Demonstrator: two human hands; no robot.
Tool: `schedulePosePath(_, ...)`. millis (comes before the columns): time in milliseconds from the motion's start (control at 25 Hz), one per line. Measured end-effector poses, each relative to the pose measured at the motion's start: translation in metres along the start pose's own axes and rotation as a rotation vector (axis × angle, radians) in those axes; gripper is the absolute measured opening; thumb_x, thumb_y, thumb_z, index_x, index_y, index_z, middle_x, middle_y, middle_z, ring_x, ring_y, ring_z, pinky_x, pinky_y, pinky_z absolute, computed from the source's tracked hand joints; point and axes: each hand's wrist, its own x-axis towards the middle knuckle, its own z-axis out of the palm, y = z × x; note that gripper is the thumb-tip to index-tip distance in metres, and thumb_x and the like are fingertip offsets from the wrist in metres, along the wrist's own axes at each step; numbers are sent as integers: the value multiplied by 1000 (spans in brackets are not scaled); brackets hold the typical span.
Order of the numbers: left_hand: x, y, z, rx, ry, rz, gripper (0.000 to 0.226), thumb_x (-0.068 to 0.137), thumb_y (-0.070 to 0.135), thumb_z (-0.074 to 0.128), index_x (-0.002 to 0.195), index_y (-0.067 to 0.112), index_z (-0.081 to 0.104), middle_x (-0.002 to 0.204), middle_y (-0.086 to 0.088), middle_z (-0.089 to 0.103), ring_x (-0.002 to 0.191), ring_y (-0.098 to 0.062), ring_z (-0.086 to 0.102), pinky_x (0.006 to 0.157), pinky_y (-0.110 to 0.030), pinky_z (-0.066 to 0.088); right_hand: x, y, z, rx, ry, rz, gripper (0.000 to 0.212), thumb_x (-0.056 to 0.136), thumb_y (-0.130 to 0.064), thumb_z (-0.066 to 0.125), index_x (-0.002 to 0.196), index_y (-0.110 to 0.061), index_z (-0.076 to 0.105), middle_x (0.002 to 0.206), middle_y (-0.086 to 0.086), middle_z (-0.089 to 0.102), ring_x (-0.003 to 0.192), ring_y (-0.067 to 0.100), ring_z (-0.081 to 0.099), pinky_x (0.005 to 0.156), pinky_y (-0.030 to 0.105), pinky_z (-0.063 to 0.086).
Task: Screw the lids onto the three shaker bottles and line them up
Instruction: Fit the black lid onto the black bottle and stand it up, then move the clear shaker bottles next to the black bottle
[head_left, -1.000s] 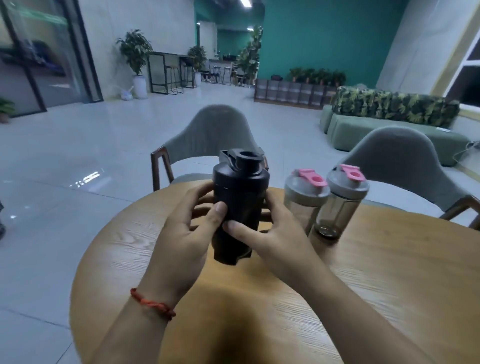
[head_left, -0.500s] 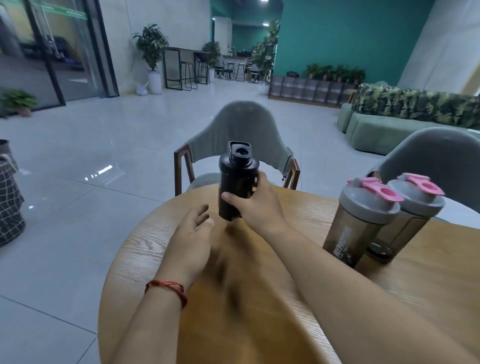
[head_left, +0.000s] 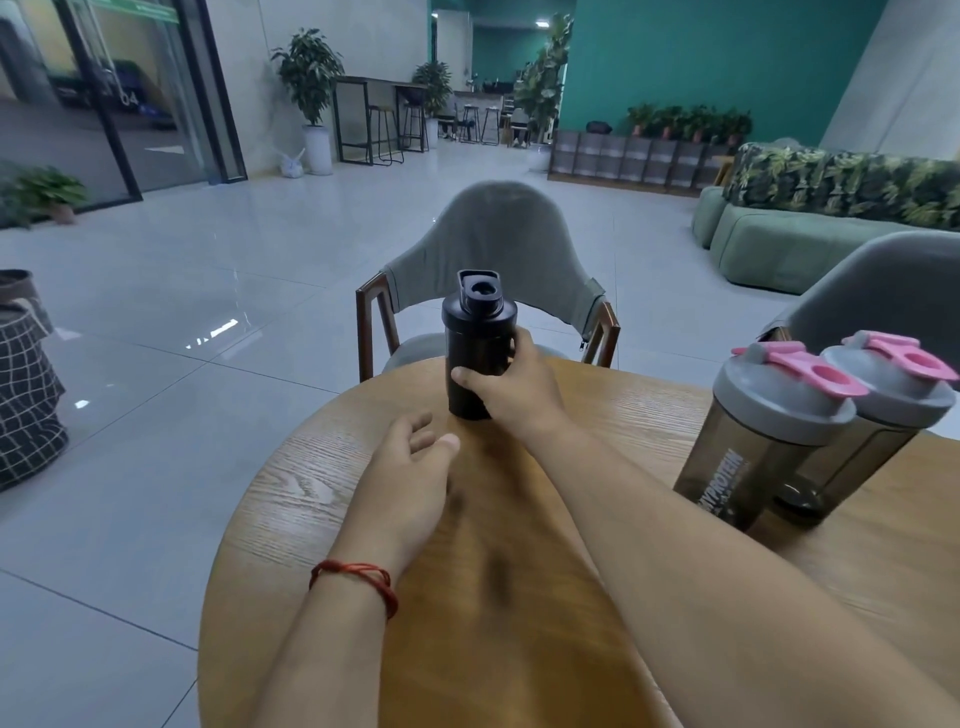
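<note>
A black shaker bottle (head_left: 475, 338) with its black lid on stands upright near the far edge of the round wooden table (head_left: 311, 519). My right hand (head_left: 511, 387) is wrapped around its lower half. My left hand (head_left: 408, 480) hovers just in front of it, fingers apart and holding nothing; a red string is on that wrist. At the right stand two smoky clear shakers with grey lids and pink caps, the nearer one (head_left: 758, 436) touching the farther one (head_left: 878, 426).
A grey chair (head_left: 493, 244) with wooden arms stands right behind the black bottle, and a second grey chair (head_left: 883, 280) behind the two shakers. A black checked bag (head_left: 26, 384) sits on the floor at the left. A green sofa (head_left: 779, 244) stands at the back right.
The black bottle went from both hands in the air down onto the far part of the table. My left hand let go of it and drew back.
</note>
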Motion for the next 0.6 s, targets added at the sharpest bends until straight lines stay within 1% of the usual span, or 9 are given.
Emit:
schedulePosePath(80,-2,3,2,7,3,25,44,108,34,59,151,33,53,137,11,60,108,3,60,76,-20,46,-5,-2,-5,-2,-58,33,81,86,-30,93,155,-22,51,152,4,66,140,28,62,113,45,53)
schedulePosePath(120,-4,5,3,5,6,39,42,108,34,59,149,33,54,135,11,61,110,1,60,78,-22,48,-11,-3,-11,-5,-81,46,87,86,-31,92,160,-22,46,158,4,62,144,29,59,116,47,51)
schedulePosePath(200,-7,11,7,-6,16,64,34,108,34,59,141,35,57,129,13,64,114,-7,63,90,-31,52,-29,-6,-26,-26,-76,54,95,89,-31,88,169,-21,36,168,6,51,152,29,51,121,49,46)
schedulePosePath(280,-12,18,14,-8,12,95,29,109,33,59,137,35,58,121,20,63,114,-6,62,100,-38,54,-55,-12,-50,-28,-51,22,93,91,-30,85,170,-25,35,169,3,49,152,25,51,122,48,46)
schedulePosePath(360,-20,25,25,10,-18,142,29,109,34,59,138,34,58,118,23,61,112,-3,61,102,-41,55,-82,-23,-82,-37,-30,-56,85,93,-29,84,166,-30,40,162,-3,54,145,18,55,117,42,49)
schedulePosePath(440,-28,30,38,39,-63,187,29,109,34,60,138,35,57,117,22,62,112,-1,60,98,-38,56,-106,-40,-117,-75,-10,-122,78,94,-30,84,162,-33,45,155,-9,58,137,12,58,110,35,51)
schedulePosePath(480,-31,31,45,58,-86,208,30,109,34,60,139,35,56,118,20,63,111,1,60,93,-33,55,-116,-48,-136,-109,2,-155,75,94,-30,84,160,-33,48,152,-11,60,134,10,59,107,33,51)
schedulePosePath(560,-38,34,56,109,-127,240,35,109,34,61,143,32,55,124,13,63,105,7,57,81,-22,49,-129,-62,-175,-210,56,-242,69,93,-32,85,155,-31,56,146,-12,64,128,9,62,104,30,52)
schedulePosePath(600,-41,35,60,126,-139,247,36,109,35,61,144,31,55,127,10,63,103,6,57,79,-20,46,-131,-66,-194,-268,90,-283,65,92,-32,85,152,-29,60,143,-10,67,126,9,64,102,29,52)
